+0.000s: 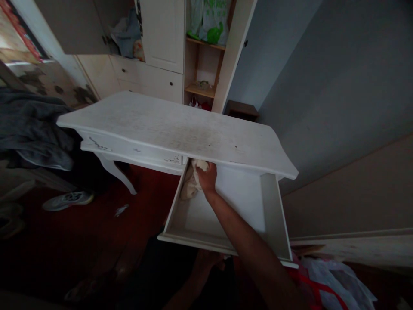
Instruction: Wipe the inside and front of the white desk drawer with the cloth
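Note:
A white desk stands in front of me with its right-hand drawer pulled out. My right hand reaches into the drawer's far left corner and is closed on a cream cloth that hangs against the drawer's left wall. My left hand is below the drawer's front edge in deep shadow; its fingers do not show clearly.
A white wardrobe with open shelves and green bags stands behind the desk. Dark clothing is piled at the left. A shoe lies on the red floor. White and red fabric lies at the lower right.

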Demonstrator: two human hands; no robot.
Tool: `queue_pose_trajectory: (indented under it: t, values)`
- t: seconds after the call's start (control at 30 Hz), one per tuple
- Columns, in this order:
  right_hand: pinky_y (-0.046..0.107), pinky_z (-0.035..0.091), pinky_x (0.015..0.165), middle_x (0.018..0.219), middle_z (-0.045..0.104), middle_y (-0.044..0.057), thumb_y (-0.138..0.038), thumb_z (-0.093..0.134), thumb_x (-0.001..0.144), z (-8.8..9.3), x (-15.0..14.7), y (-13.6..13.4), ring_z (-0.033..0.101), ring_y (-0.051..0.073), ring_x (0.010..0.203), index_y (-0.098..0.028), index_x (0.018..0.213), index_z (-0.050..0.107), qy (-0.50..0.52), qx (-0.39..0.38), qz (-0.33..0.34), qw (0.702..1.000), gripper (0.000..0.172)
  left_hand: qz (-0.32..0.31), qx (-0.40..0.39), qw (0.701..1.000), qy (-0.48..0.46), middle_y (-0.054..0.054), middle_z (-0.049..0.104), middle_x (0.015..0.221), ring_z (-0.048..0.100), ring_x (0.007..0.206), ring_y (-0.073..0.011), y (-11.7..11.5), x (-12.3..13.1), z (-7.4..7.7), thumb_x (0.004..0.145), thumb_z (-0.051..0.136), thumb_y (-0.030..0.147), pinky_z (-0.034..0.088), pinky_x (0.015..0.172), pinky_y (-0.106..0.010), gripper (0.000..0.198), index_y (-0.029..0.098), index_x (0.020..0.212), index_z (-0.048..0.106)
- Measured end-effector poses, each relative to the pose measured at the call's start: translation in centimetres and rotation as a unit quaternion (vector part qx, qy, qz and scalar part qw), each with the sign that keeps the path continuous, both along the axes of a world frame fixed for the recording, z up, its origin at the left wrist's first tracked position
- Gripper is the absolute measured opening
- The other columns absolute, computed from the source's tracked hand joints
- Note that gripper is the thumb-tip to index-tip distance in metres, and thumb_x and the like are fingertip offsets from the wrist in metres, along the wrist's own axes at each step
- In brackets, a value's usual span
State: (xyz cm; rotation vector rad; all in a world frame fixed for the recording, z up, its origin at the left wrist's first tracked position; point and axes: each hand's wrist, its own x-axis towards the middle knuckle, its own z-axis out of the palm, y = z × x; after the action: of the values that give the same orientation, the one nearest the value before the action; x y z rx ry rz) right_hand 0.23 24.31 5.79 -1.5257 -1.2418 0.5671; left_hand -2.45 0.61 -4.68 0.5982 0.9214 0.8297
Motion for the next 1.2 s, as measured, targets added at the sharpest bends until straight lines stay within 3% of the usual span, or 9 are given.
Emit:
queue_pose_trajectory:
  t: [0.13,0.2,0.4,0.57,0.7,0.83,0.97,1.07,1.2]
  values:
    - [0.035,0.052,0.087,0.101,0.067,0.005,-0.038,0.069,0.066,-1.3,1.8,0.6,0.061,0.017,0.088,-0.017,0.107,0.056,0.245,0.04,-0.037,0.968,0.048,0.006,-0.004,1.0,-0.018,-0.006,0.068,0.064,0.058,0.051,-0.0157,0.0,0.2,0.5,0.052,0.082,0.06,0.049,0.055,-0.031,0.053,0.013,0.072,0.071]
    - [0.033,0.054,0.079,0.094,0.067,0.003,-0.039,0.07,0.064,-1.6,3.1,0.8,0.061,0.015,0.079,-0.017,0.102,0.055,0.3,0.04,-0.059,0.951,0.047,0.01,-0.005,1.0,-0.018,-0.007,0.068,0.065,0.057,0.05,-0.0149,0.0,0.4,0.5,0.051,0.081,0.062,0.048,0.054,-0.03,0.054,0.012,0.07,0.071]
    - [0.031,0.056,0.061,0.077,0.063,0.0,-0.035,0.07,0.058,-1.6,9.3,0.0,0.06,0.014,0.063,-0.018,0.086,0.055,0.349,0.052,-0.143,0.925,0.036,0.009,0.008,1.0,-0.007,-0.009,0.071,0.072,0.06,0.052,-0.0144,-0.2,0.4,0.1,0.058,0.077,0.065,0.049,0.055,-0.028,0.057,0.011,0.075,0.072]
    - [0.038,0.059,0.065,0.091,0.065,0.005,-0.034,0.057,0.067,-1.2,15.7,-0.9,0.067,0.02,0.078,-0.019,0.09,0.053,0.294,0.097,-0.246,0.919,0.028,0.008,-0.004,1.0,-0.028,-0.009,0.071,0.071,0.059,0.05,-0.0139,-0.2,0.6,-0.2,0.056,0.078,0.063,0.048,0.054,-0.028,0.055,0.01,0.073,0.073]
    - [0.04,0.06,0.071,0.103,0.064,0.008,-0.031,0.052,0.07,-0.7,18.2,-1.1,0.068,0.022,0.089,-0.02,0.102,0.051,0.295,0.107,-0.29,0.904,0.033,0.009,-0.013,1.0,-0.025,-0.01,0.071,0.069,0.059,0.049,-0.0144,-0.2,0.7,-0.4,0.055,0.079,0.063,0.049,0.054,-0.03,0.055,0.011,0.07,0.072]
    - [0.036,0.059,0.075,0.103,0.066,0.007,-0.028,0.05,0.073,-0.4,17.2,-1.3,0.068,0.021,0.095,-0.02,0.105,0.052,0.285,0.132,-0.294,0.902,0.033,0.011,-0.017,0.999,-0.027,-0.009,0.071,0.069,0.058,0.049,-0.0138,-0.2,0.7,-0.3,0.054,0.079,0.061,0.048,0.054,-0.029,0.054,0.011,0.07,0.072]
    - [0.035,0.058,0.082,0.104,0.067,0.001,-0.028,0.054,0.074,-0.5,14.1,-1.3,0.067,0.017,0.095,-0.024,0.099,0.055,0.291,0.17,-0.276,0.9,0.025,0.006,-0.011,0.999,-0.033,-0.01,0.071,0.07,0.059,0.05,-0.014,-0.2,0.7,-0.2,0.055,0.079,0.061,0.048,0.053,-0.028,0.054,0.01,0.071,0.071]
    - [0.035,0.058,0.079,0.101,0.068,0.002,-0.034,0.058,0.074,-1.0,10.0,-0.8,0.066,0.017,0.09,-0.023,0.096,0.055,0.313,0.144,-0.256,0.903,0.024,0.004,-0.018,0.999,-0.041,-0.01,0.071,0.071,0.06,0.051,-0.0148,-0.2,0.8,-0.2,0.054,0.08,0.061,0.049,0.053,-0.029,0.055,0.01,0.074,0.071]
    - [0.032,0.056,0.078,0.103,0.068,0.006,-0.043,0.063,0.072,-1.7,2.9,0.3,0.065,0.017,0.087,-0.019,0.103,0.054,0.339,0.089,-0.17,0.921,0.04,0.002,-0.028,0.998,-0.052,-0.009,0.069,0.069,0.059,0.052,-0.015,-0.1,0.8,-0.1,0.053,0.082,0.06,0.049,0.053,-0.029,0.056,0.01,0.075,0.071]
